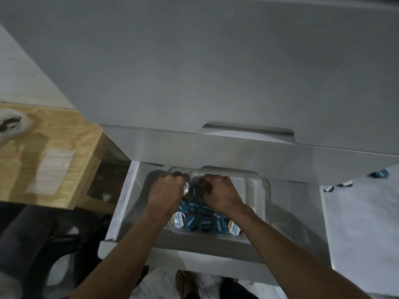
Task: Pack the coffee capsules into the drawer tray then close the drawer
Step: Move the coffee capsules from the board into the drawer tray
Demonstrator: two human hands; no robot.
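A white drawer (127,203) stands pulled out below the grey counter. Inside it sits a clear plastic tray (258,190) with several coffee capsules in rows, mostly blue-lidded (193,222), some with white and gold lids (178,220). My left hand (167,194) is over the tray's back left, fingers curled on a white-lidded capsule (186,188). My right hand (220,194) is beside it, fingers pinched at a blue capsule (195,190) in the back row. Both hands hide part of the rows.
More capsules (379,174) lie on the floor at the right, partly hidden under the counter edge. A wooden table (43,147) stands at the left. The grey counter top (216,61) overhangs the drawer's back. My feet (183,283) are below the drawer front.
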